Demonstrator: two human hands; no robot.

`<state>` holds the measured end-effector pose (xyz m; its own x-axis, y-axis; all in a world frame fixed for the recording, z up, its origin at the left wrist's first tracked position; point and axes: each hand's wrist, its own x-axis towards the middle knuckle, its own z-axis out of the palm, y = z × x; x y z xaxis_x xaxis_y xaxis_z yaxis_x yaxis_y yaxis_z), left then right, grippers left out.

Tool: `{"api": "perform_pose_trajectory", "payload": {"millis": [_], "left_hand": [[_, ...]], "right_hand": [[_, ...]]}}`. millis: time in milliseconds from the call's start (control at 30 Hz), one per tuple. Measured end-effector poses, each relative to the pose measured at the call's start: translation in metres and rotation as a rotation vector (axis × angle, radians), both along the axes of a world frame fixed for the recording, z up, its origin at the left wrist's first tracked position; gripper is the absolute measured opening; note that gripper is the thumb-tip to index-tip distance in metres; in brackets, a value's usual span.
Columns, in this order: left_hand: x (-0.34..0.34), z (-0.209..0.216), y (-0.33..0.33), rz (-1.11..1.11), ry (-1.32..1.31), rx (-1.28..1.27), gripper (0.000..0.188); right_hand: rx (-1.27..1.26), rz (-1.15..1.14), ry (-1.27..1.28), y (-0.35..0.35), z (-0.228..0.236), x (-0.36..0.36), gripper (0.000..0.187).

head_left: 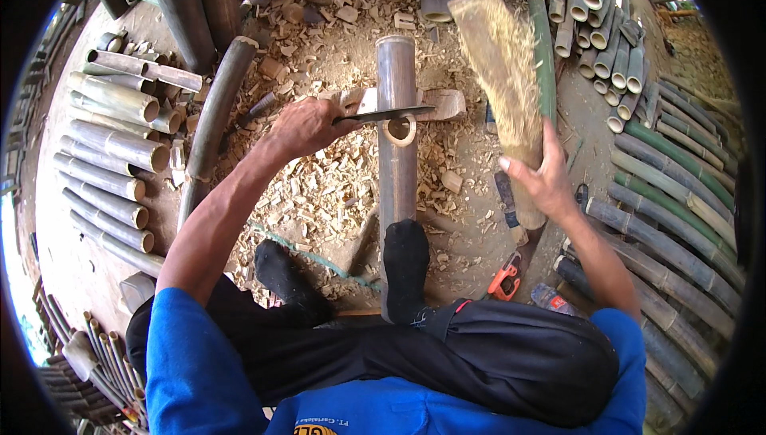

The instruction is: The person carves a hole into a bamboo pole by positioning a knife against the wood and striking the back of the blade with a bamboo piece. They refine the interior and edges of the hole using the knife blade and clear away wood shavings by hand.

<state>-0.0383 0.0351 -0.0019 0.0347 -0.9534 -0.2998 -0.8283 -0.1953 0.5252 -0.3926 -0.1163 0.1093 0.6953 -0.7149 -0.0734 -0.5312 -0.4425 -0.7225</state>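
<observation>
A bamboo tube (397, 183) lies lengthwise in front of me, my black-socked foot (405, 263) resting on its near end. Its upper side has an oval opening with a pale cut rim (411, 141). My left hand (306, 125) is closed round the handle of a knife (391, 115), whose dark blade lies crosswise over the tube just beyond that opening. A pale wood block (443, 105) shows on both sides of the tube beneath it. In my right hand (546, 175), a wooden mallet (501, 68) with a frayed, fibrous face is raised to the right of the tube.
Wood chips (319, 195) cover the ground around the tube. Cut bamboo pieces (112, 144) lie at the left, with more stacked tubes (610, 44) at the far right and long poles (662, 219) along the right. An orange-handled saw (506, 278) lies near my right knee.
</observation>
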Motion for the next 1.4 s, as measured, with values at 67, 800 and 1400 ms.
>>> {"api": "perform_pose_trajectory", "payload": {"millis": [67,800,1400], "left_hand": [[0.003,-0.005,0.005,0.010,0.011,-0.002,0.052],[0.004,-0.006,-0.006,0.003,0.054,0.094,0.048],[0.001,-0.018,0.036,-0.436,-0.099,-0.352,0.054]], "right_hand": [[0.082,0.021,0.053,0.013,0.005,-0.001,0.096],[0.029,-0.160,0.282,0.021,-0.005,-0.035,0.097],[0.269,-0.081,0.429,0.006,-0.010,-0.026,0.106]]}}
